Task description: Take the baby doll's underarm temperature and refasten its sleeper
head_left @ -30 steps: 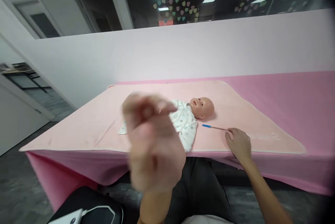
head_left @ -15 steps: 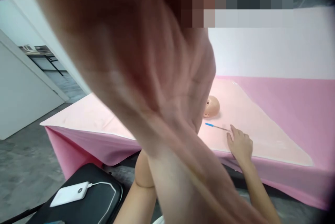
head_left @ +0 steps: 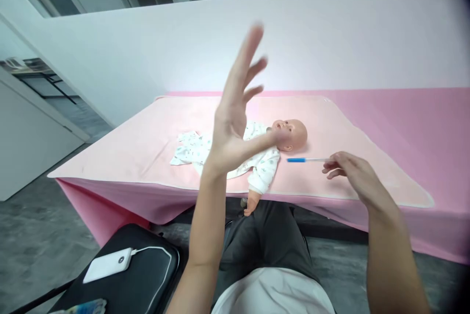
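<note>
Fingers of left hand (head_left: 235,123) splayed upward (right hand (head_left: 350,172) pinches stick (head_left: 306,160)).

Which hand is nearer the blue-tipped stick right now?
The right hand. Its fingertips are at the bare end of the blue-tipped stick, apparently pinching it. The left hand is raised open in the air, over the baby doll, away from the stick.

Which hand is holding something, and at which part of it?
The right hand pinches the blue-tipped stick at its plain end, opposite the blue tip. The left hand is open and empty.
</note>
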`<state>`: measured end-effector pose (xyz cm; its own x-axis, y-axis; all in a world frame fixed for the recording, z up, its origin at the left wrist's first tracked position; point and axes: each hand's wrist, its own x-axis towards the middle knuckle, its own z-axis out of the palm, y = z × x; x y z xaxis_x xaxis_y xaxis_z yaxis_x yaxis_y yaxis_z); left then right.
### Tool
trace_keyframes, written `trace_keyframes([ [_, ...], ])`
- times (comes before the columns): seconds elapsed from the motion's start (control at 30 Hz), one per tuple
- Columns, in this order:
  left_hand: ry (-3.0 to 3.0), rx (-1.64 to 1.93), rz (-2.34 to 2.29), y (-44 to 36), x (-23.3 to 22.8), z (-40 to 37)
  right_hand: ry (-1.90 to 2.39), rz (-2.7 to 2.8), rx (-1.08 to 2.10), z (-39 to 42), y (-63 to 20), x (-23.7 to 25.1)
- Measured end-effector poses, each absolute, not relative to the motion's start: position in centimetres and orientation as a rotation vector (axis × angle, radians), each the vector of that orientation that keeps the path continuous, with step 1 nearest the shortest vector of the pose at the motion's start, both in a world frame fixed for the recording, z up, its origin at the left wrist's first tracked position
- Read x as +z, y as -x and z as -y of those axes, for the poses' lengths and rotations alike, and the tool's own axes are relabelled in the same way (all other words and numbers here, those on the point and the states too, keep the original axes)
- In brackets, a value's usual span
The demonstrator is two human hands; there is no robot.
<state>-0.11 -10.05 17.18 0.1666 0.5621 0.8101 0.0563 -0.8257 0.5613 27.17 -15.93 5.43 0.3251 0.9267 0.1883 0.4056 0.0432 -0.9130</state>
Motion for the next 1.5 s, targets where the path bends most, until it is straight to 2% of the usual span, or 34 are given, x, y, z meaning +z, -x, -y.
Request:
trace_keyframes([
  [0.07, -2.106, 1.693, -0.629, -1.3, 14.5, 6.6, 1.404, 1.112, 0.62, 15.0, -26.8, 7.3],
  [0.13, -2.164, 1.692, -0.922, -2.8, 10.3, 3.1, 1.346, 1.025, 0.539, 13.5, -26.2, 8.4],
  [0.2, -2.305, 1.532, -1.147, -4.0, 6.0, 0.5, 1.304, 0.976, 0.581, 12.0, -25.4, 9.0],
  [0.27, -2.454, 1.363, -1.344, -4.8, 2.7, -0.5, 1.255, 0.965, 0.697, 10.6, -24.5, 9.3],
  [0.37, -2.604, 1.374, -1.433, -5.1, 0.4, -0.4, 1.217, 0.999, 0.781, 9.5, -23.3, 9.6],
  [0.63, -2.771, 1.538, -1.307, -5.0, 0.0, -0.2, 1.232, 1.079, 0.808, 8.3, -21.7, 8.7],
  [0.87, -2.77, 1.65, -1.287, -5.0, -0.6, -0.2, 1.296, 1.036, 0.773, 8.7, -22.5, 6.0],
  [1.07, -2.634, 1.804, -1.375, -4.8, -1.0, -0.1, 1.829, 1.132, 0.438, 9.9, -26.7, 0.8],
  [1.27, -2.496, 1.957, -1.386, -4.9, -1.2, -0.2, 2.387, 1.226, -0.22, 10.6, -27.6, -0.8],
  [1.37, -2.44, 1.996, -1.398, -4.9, -1.0, 0.0, 2.168, 1.237, -0.303, 9.8, -24.9, -0.1],
  [1.47, -2.411, 1.987, -1.4, -4.8, -0.9, 0.2, 1.59, 1.442, -0.082, 7.5, -20.6, 0.8],
  [1.5, -2.402, 1.978, -1.404, -4.8, -0.9, 0.2, 1.513, 1.487, -0.051, 6.5, -19.1, 1.0],
])
